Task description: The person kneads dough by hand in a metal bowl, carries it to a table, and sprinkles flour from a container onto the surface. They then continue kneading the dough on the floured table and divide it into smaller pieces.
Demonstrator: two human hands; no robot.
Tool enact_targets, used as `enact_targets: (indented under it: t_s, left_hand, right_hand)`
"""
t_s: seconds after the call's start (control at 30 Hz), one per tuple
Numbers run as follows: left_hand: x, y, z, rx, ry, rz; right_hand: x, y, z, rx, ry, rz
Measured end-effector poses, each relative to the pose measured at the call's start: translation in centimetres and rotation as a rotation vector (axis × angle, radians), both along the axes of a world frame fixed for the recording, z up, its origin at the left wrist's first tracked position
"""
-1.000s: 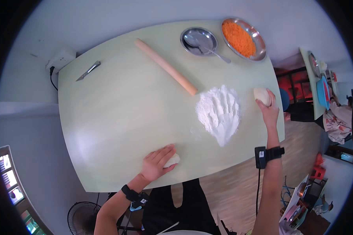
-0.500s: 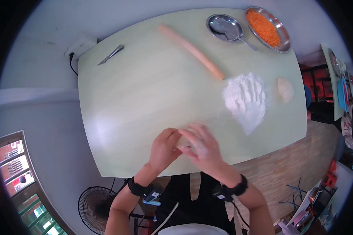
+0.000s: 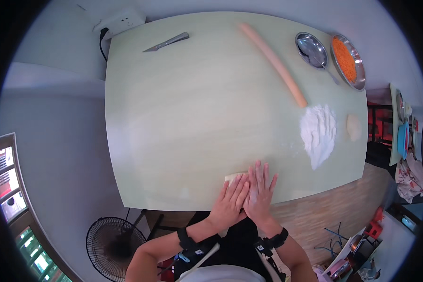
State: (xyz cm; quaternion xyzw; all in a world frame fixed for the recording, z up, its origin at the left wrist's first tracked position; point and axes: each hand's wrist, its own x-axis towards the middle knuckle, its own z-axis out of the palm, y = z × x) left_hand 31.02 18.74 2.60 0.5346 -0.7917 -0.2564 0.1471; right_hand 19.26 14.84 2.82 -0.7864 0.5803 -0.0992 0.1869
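Near the front edge of the table, a pale piece of dough (image 3: pixel 235 177) shows just beyond the fingers of my left hand (image 3: pixel 228 203). That hand lies over it with fingers stretched out, hiding most of the piece. My right hand (image 3: pixel 259 193) is right beside it, flat and with fingers spread, some white flour on its skin. Their inner edges touch or overlap near the thumbs. To the right of both hands, a heap of white flour (image 3: pixel 318 135) with finger grooves is spread on the table. Farther right rests a second, rounded lump of dough (image 3: pixel 354 128).
A wooden rolling pin (image 3: pixel 277 66) lies slanted beyond the flour on the pale green table (image 3: pixel 183 122). At the far right stand a metal bowl with a spoon (image 3: pixel 312 50) and a metal dish of shredded orange food (image 3: pixel 360 75). A knife (image 3: pixel 167 42) lies far left.
My hands were cupped together around a piece of dough. They have come down flat over it near the table's front edge. The whole view has also shifted.
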Motion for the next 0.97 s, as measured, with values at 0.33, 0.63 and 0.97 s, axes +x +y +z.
enact_targets:
  t_s: [0.33, 0.63, 0.97]
  left_hand:
    - [0.7, -8.0, 1.0, 0.087, -0.060, 0.073]
    - [-0.5, -11.2, 2.1, 0.068, -0.068, 0.065]
    - [0.5, -1.7, 1.4, 0.266, -0.048, -0.100]
  right_hand:
    - [0.2, -7.8, -0.4, -0.011, -0.206, 0.035]
    - [0.0, -10.5, -0.1, -0.092, 0.006, -0.112]
    - [-2.5, 0.0, 0.1, 0.143, -0.005, 0.002]
